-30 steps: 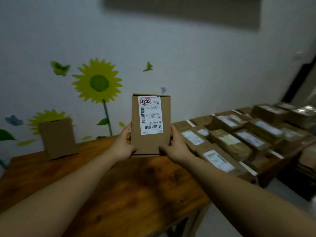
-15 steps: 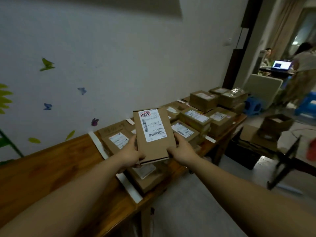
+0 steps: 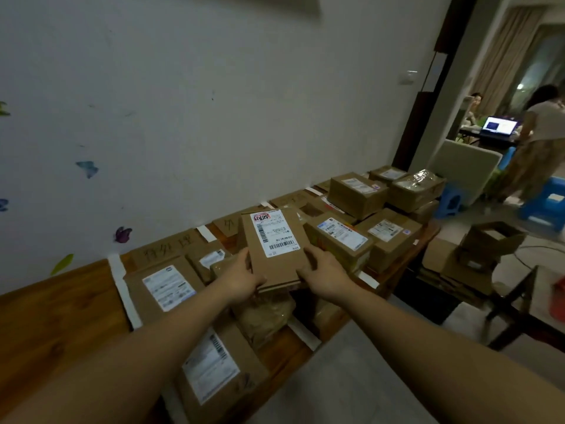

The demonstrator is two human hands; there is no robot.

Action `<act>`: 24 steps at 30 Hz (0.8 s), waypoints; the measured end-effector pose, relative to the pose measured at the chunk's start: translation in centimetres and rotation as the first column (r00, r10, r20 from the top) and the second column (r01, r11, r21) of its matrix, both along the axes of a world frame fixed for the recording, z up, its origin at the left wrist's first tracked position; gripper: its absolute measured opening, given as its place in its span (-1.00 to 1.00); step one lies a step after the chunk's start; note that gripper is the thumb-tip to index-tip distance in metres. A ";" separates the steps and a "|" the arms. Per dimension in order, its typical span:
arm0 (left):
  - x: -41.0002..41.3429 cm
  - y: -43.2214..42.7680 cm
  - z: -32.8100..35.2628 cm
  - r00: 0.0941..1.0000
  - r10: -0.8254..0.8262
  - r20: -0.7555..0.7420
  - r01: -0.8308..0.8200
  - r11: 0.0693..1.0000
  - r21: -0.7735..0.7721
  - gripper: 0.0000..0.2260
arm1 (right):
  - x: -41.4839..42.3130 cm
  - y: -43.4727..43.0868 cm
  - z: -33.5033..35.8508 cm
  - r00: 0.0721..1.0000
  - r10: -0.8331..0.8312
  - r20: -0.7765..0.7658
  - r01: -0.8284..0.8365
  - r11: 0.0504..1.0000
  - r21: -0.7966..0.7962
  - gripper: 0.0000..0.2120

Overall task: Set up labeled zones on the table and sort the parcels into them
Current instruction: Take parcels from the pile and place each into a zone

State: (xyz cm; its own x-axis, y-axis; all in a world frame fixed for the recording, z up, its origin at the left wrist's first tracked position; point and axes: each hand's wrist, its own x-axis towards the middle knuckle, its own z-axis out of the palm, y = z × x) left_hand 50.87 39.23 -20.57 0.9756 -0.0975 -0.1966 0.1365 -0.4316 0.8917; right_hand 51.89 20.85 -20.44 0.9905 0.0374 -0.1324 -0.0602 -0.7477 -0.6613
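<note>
I hold a flat brown cardboard parcel [image 3: 275,264] with a white barcode label facing up, tilted above the table's sorted parcels. My left hand [image 3: 241,276] grips its lower left edge, and my right hand [image 3: 324,270] grips its lower right edge. Below it, the wooden table [image 3: 61,304] is split by white tape strips [image 3: 122,289] into zones. Cardboard zone signs [image 3: 165,249] with handwritten characters lean against the wall. Several labelled parcels [image 3: 165,289] lie in the zones.
More boxes [image 3: 357,194] are stacked at the table's far right end. Open cartons [image 3: 489,243] stand on the floor to the right, beside a dark table [image 3: 519,289]. Blue stools [image 3: 541,206] and two people at a laptop are in the far room.
My view has swung right from the sunflower wall to the taped zones. The parcel went from upright to tilted flat and lower over the sorted parcels, both hands still holding it.
</note>
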 end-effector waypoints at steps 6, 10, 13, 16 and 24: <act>3.5 -3.7 -1.3 0.999 0.048 0.002 -0.048 0.997 0.068 -0.36 | 5.3 -3.5 -1.0 0.996 0.089 -0.018 -0.090 0.995 -0.036 -0.51; 4.8 -7.6 -2.8 0.990 0.141 -0.010 -0.139 0.987 0.080 -0.34 | 8.9 -7.0 -2.5 0.973 0.226 -0.036 -0.229 0.970 -0.081 -0.53; 5.1 -10.8 -4.0 0.985 0.162 -0.052 -0.154 0.979 0.130 -0.39 | 10.9 -9.7 -4.0 0.938 0.334 -0.097 -0.342 0.936 -0.083 -0.48; 4.9 -13.6 -5.4 0.980 0.181 -0.076 -0.156 0.952 0.262 -0.29 | 11.6 -12.2 -5.2 0.890 0.426 -0.161 -0.446 0.887 -0.122 -0.32; 2.7 -17.3 -6.8 0.967 0.248 -0.053 -0.206 0.889 0.409 -0.29 | 10.5 -15.8 -6.0 0.804 0.577 -0.141 -0.592 0.757 -0.278 -0.23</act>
State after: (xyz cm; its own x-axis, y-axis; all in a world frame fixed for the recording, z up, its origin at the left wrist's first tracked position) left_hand 53.60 21.89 -27.36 0.9347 0.2308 -0.2704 0.3530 -0.6929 0.6287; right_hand 62.39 5.10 -26.43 0.7818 0.5591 -0.2760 0.4294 -0.8037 -0.4119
